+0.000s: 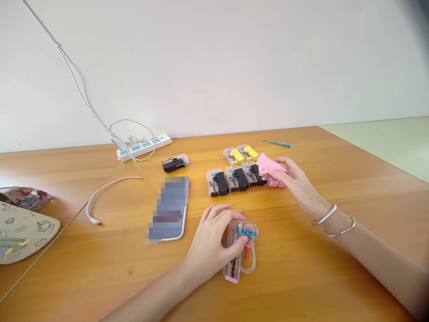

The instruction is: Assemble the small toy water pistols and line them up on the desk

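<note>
My left hand (pixel 212 239) rests over a clear toy water gun (pixel 232 268) on the table, its thumb on the body and its fingers curled across the top. Blue parts, a red trigger and a pink end show on the toy. A pink plastic shell (pixel 268 166) is gripped between the thumb and fingers of my right hand (pixel 290 174), above the table. Under it lies another pink piece (pixel 276 183), partly hidden. Beside that hand stand several black-and-clear water guns (pixel 237 178) in a row, with yellow-and-clear ones (pixel 237 156) behind.
A phone (pixel 170 210) lies left of my left hand. One more black-and-clear water gun (pixel 174 163) sits near a white power strip (pixel 145 146) with a trailing cable (pixel 110 182). A thin screwdriver (pixel 277 143) lies at the back. A patterned fabric item (pixel 27 230) is far left.
</note>
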`<state>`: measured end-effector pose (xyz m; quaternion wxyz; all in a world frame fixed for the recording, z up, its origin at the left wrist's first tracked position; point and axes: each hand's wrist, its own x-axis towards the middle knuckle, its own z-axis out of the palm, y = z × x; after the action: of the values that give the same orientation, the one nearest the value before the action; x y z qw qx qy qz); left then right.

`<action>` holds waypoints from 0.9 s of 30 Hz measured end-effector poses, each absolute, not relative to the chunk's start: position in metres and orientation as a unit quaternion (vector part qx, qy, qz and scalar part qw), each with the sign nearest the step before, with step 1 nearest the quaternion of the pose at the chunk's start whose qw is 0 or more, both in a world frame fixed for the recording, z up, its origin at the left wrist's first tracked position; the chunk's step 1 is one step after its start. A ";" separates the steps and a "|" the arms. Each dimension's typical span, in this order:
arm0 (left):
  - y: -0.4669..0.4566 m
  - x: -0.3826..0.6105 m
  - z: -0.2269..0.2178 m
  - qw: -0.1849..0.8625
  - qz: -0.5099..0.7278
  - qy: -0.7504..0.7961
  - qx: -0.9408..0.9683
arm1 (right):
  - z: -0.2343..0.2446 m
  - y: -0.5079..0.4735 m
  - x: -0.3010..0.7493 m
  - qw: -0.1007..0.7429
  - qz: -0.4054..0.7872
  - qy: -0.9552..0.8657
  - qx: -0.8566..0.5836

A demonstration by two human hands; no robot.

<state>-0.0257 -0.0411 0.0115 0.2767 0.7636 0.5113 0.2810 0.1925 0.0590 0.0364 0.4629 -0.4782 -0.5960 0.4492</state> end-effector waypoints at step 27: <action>-0.033 -0.033 0.008 0.415 0.425 0.562 0.575 | 0.021 -0.002 0.161 0.133 0.607 -0.704 -0.342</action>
<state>-0.0331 -0.0330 0.0075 0.4151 0.5754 0.5622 0.4248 0.1614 -0.0019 0.0209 0.1328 -0.3421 -0.7044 0.6075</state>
